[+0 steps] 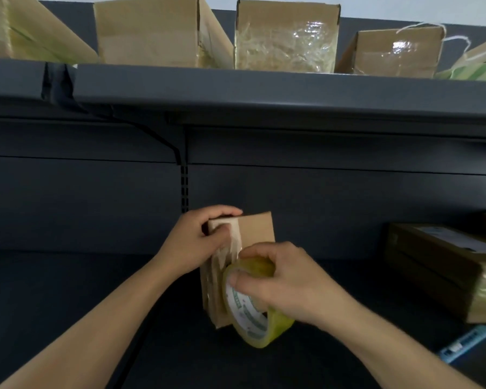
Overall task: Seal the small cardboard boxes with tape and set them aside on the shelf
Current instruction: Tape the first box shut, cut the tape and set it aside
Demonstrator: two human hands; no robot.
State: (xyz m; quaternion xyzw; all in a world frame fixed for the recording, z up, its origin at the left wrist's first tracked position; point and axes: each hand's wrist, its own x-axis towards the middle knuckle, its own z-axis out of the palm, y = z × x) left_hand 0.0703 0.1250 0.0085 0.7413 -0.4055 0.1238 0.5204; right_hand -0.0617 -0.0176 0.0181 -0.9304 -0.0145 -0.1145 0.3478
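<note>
A small brown cardboard box (257, 234) stands on end on the dark lower shelf (68, 290) at the centre. My left hand (197, 242) grips its upper left corner, thumb pressing a strip of clear tape against the box face. My right hand (281, 279) holds a yellowish roll of clear tape (253, 313) with a white printed core, fingers curled over its rim. The roll sits against the box's lower front, with tape stretched up from it to the taped corner.
The upper shelf (264, 94) carries several taped cardboard boxes (286, 37) in a row. A larger brown box (443, 265) lies on the lower shelf at the right, with a blue utility knife (466, 343) in front of it. The shelf's dark back panel stands behind the box.
</note>
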